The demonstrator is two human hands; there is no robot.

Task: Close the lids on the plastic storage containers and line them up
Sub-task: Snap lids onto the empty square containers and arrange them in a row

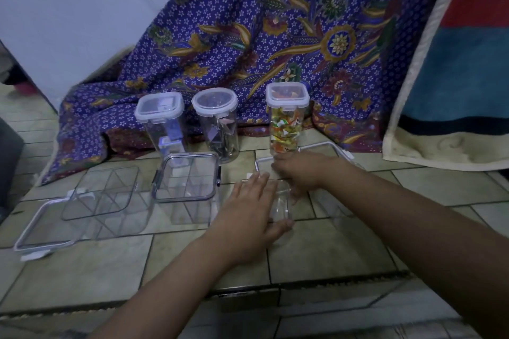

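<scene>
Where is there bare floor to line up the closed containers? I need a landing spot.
Free: the tiled floor in front of both hands, and right of the right hand, below the beige-edged blue rug. Crowded: the left, with the clear divided box, its loose lid and the clear square box.

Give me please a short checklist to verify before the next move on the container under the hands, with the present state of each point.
1. Both hands on the container: ok. The left hand lies flat on it, the right hand holds its far side.
2. Lid seated on the clear container: cannot tell, the hands hide it.
3. Clips snapped down: cannot tell.
4. Tall jars behind closed: ok. The square jar, the round jar and the candy jar have lids on.
5. Other low containers closed: not ok. The left divided container is open, its lid beside it.
</scene>
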